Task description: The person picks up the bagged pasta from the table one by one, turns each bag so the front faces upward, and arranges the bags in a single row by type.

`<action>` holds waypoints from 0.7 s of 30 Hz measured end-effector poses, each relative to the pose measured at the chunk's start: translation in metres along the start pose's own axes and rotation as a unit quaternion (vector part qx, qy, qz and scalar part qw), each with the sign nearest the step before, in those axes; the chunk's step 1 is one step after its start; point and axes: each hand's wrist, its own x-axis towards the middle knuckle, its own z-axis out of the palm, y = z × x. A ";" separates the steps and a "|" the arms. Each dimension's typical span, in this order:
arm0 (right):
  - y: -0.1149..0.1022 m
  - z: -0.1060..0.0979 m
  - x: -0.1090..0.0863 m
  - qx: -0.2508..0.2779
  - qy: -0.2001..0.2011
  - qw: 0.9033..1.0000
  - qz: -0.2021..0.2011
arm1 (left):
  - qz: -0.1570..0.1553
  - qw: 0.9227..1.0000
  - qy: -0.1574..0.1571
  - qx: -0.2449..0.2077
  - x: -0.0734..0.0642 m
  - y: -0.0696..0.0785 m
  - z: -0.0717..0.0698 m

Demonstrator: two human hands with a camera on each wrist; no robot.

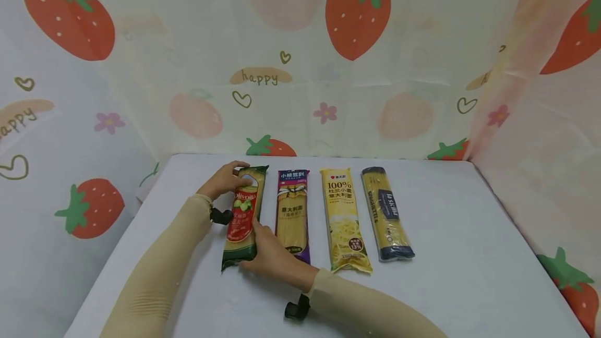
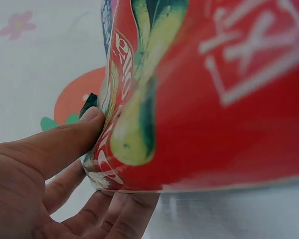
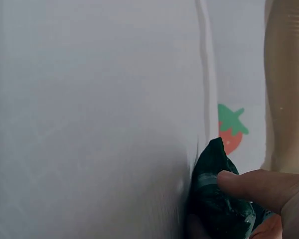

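A long spaghetti pack point(image 1: 242, 205) with a red Olivoila label and dark green ends lies slightly tilted at the left of the row. My left hand point(image 1: 224, 179) grips its upper part; in the left wrist view the thumb point(image 2: 72, 137) presses the front while the fingers go underneath. My right hand point(image 1: 277, 257) holds the lower right side. From the right wrist, a thumb point(image 3: 254, 186) shows on the pack's green end point(image 3: 217, 194), its other fingers mostly hidden. Close by on the right is a purple-and-blue pasta pack point(image 1: 293, 213), partly covered by the right hand.
Further right on the white table point(image 1: 460, 254) lie a yellow pasta pack point(image 1: 345, 218) and a spaghetti pack with dark blue ends point(image 1: 386, 213). A strawberry-print cloth point(image 1: 291, 108) hangs behind and along both sides. Each wrist carries a small black camera point(image 1: 297, 308).
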 end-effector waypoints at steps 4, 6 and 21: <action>-0.001 0.000 0.000 -0.011 -0.005 1.000 0.002 | -0.004 1.000 -0.009 0.016 0.001 -0.002 0.000; -0.001 -0.001 -0.001 -0.022 -0.007 1.000 0.001 | -0.008 1.000 -0.012 0.026 0.001 -0.002 0.000; -0.006 -0.011 -0.007 -0.092 -0.001 0.996 -0.016 | -0.037 0.991 0.019 0.129 -0.005 0.001 0.009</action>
